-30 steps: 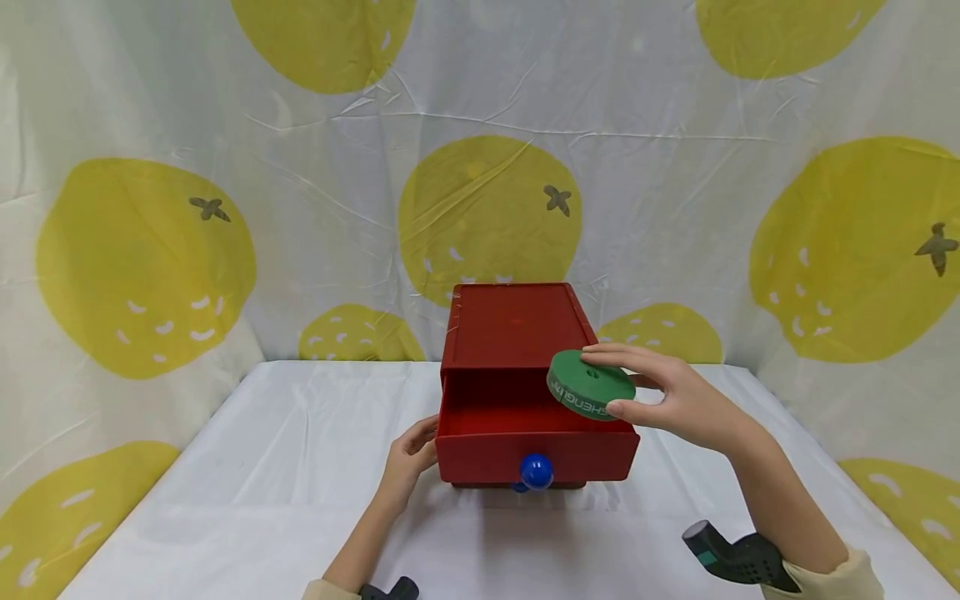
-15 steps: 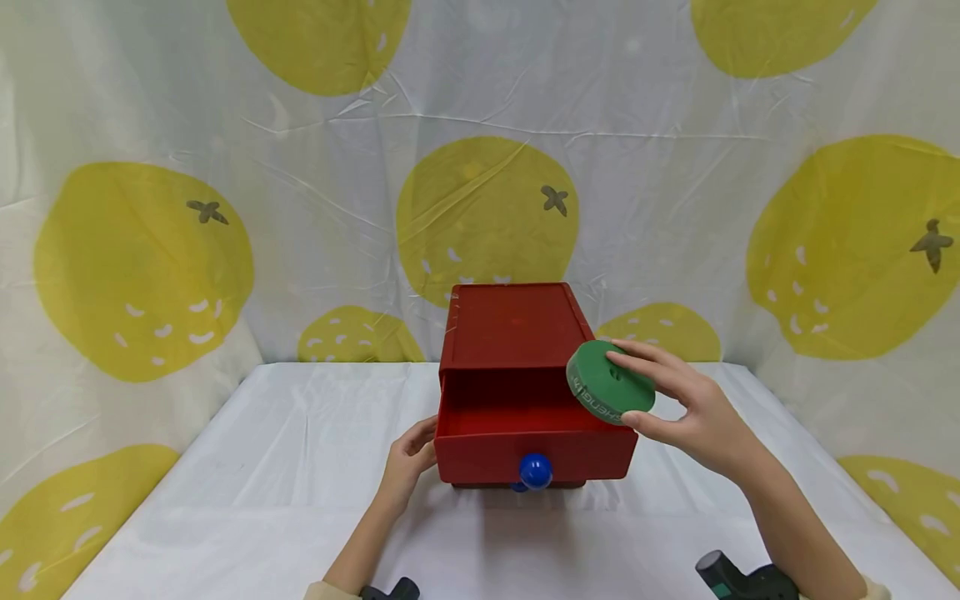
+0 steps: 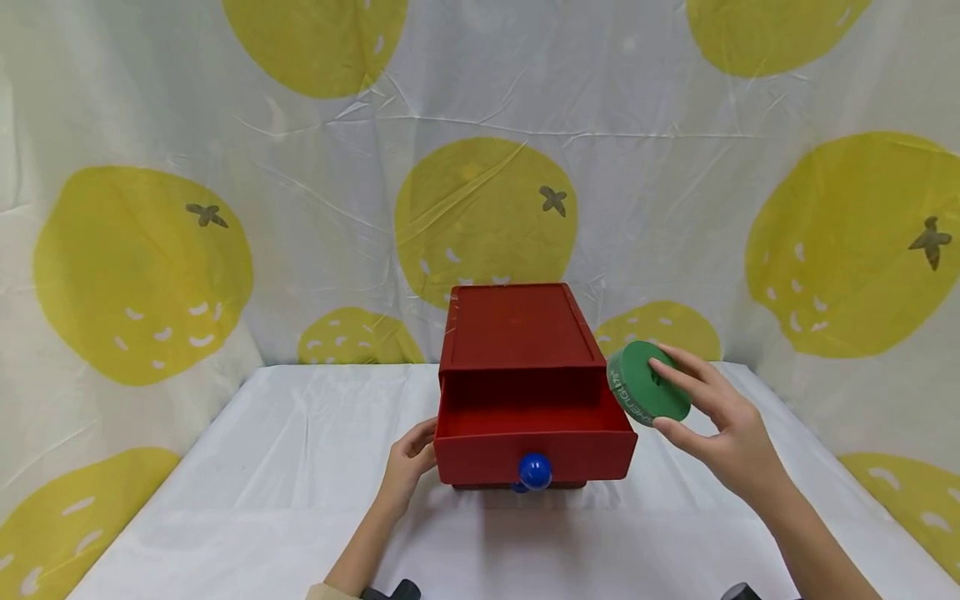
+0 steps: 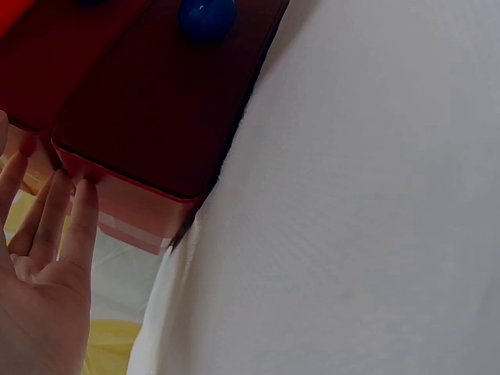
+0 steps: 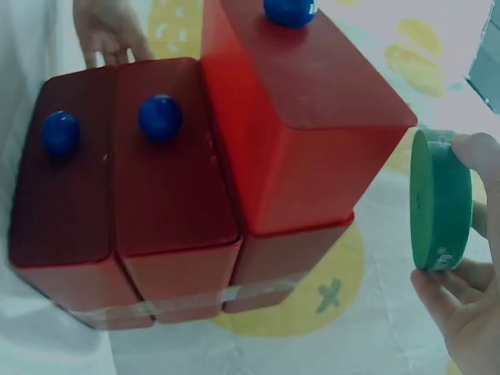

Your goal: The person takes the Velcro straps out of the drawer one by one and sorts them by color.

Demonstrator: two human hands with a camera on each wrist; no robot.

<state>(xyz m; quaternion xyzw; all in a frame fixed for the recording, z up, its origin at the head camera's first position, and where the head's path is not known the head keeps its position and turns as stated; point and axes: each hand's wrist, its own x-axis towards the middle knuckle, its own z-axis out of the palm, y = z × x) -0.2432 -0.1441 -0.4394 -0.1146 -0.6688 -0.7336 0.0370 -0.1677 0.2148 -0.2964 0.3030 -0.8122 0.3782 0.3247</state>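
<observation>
My right hand (image 3: pixel 720 417) pinches a green disc-shaped roll (image 3: pixel 648 383) by its edge, thumb below and fingers above. White lettering runs round its rim, and a small hole shows in its face. The roll hangs tilted in the air just right of the red drawer cabinet (image 3: pixel 521 325). In the right wrist view the same roll (image 5: pixel 444 201) is apart from the cabinet. The top drawer (image 3: pixel 532 456) stands pulled out, its visible inside bare, with a blue round knob in front. My left hand (image 3: pixel 410 462) rests with extended fingertips against the cabinet's left side; the left wrist view shows these fingers (image 4: pixel 78 234).
Two lower drawers (image 5: pixel 172 195) are pushed in, each with a blue knob. The cabinet stands mid-table on a white cloth (image 3: pixel 315 475). A white curtain (image 3: pixel 322 200) with yellow fruit prints hangs behind and at both sides.
My right hand has carried the green roll rightward, from above the open drawer to beside the cabinet, and the roll has tipped more upright. The left hand and drawer have stayed in place.
</observation>
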